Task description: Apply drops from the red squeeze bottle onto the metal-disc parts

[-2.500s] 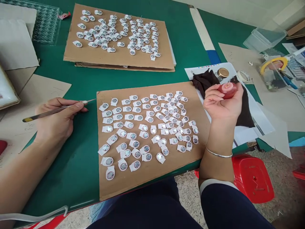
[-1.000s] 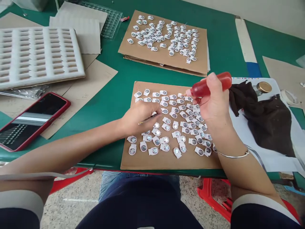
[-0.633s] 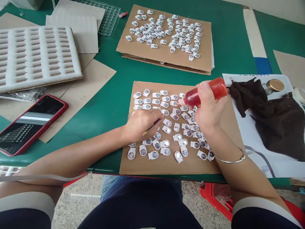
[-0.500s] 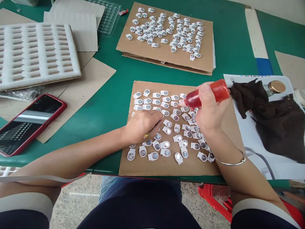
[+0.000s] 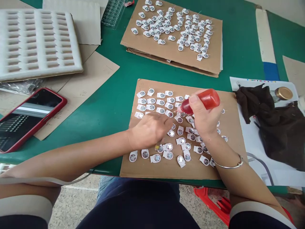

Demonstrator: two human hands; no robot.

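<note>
My right hand (image 5: 206,119) is wrapped round a red squeeze bottle (image 5: 202,101), tilted with its pale nozzle pointing down and left. The nozzle tip is close to a small round silver part on a white tab (image 5: 169,114); I cannot tell whether they touch. Low over the cardboard sheet (image 5: 147,170), my left hand (image 5: 152,127) has its fingers closed around a thin tool with a yellow end (image 5: 157,147), mostly hidden by the hand. Several similar tabbed parts lie in rough rows on this sheet, some covered by my hands.
Beyond it, a cardboard stack (image 5: 209,68) carries many more such parts. A white slotted foam tray (image 5: 79,63) and a red-cased phone (image 5: 30,117) lie at left. To the right are dark cloth (image 5: 281,133), a gold-lidded jar (image 5: 283,93) and white paper (image 5: 281,178).
The view has shifted slightly. Relative to the sheet, the bottle has moved left and a little nearer to me. My left hand has moved slightly right, still holding the thin tool.
</note>
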